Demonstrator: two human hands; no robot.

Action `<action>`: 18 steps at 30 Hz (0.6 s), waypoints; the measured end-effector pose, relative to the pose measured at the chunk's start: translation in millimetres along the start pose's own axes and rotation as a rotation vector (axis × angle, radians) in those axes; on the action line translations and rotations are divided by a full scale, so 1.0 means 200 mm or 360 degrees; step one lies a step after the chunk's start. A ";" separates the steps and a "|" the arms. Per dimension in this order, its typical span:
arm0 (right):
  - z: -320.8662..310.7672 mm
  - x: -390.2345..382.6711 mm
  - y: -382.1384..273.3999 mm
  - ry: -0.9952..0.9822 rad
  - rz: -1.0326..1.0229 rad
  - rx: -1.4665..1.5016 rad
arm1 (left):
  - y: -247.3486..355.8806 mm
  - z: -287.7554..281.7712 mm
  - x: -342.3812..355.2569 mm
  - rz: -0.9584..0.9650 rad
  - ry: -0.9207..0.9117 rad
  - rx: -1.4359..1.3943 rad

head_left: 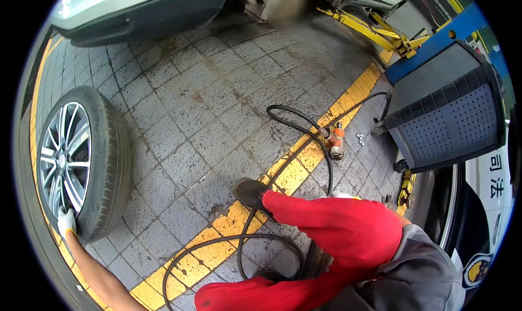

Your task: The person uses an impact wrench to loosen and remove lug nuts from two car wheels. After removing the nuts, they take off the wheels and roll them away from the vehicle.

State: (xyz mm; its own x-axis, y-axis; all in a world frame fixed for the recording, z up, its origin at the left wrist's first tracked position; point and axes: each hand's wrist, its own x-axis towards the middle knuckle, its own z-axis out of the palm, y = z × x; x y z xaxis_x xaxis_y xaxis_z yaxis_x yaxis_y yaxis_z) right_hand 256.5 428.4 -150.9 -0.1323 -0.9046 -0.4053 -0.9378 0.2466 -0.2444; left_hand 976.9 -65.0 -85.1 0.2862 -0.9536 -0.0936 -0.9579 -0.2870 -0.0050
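Note:
A car wheel point(109, 169) with a black tyre and silver multi-spoke rim stands upright at the left. My left hand point(66, 222), in a white glove, reaches to its lower edge. The fingers are hooked onto the rim near the ends of the spokes. Just a sliver of my right hand point(345, 196), also in a white glove, shows beyond my red-clad knee; its fingers are hidden. On the floor past that hand lies an orange and metal air impact wrench point(337, 143), joined to a black hose point(330, 172). Several small shiny nuts point(360, 139) lie beside the wrench.
A grey tool cart point(446, 112) on castors stands at the right, near a blue lift post point(435, 42) with a yellow arm point(375, 31). A car body point(141, 17) overhangs the far left. Hose loops cross the yellow floor line point(223, 229) around my shoe point(250, 192).

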 end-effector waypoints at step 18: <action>0.29 0.67 -0.33 -0.0300 0.0694 -0.0058 | 0.01 0.03 0.08 -0.0156 0.0140 0.0225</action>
State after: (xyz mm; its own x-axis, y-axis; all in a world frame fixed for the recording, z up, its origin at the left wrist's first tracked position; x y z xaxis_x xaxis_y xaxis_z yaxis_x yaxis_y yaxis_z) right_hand 318.5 311.3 -240.4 -0.4587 -0.6396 -0.6168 -0.8188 0.5739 0.0138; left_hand 979.8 -80.1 -92.8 0.3735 -0.9276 0.0015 -0.9170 -0.3695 -0.1501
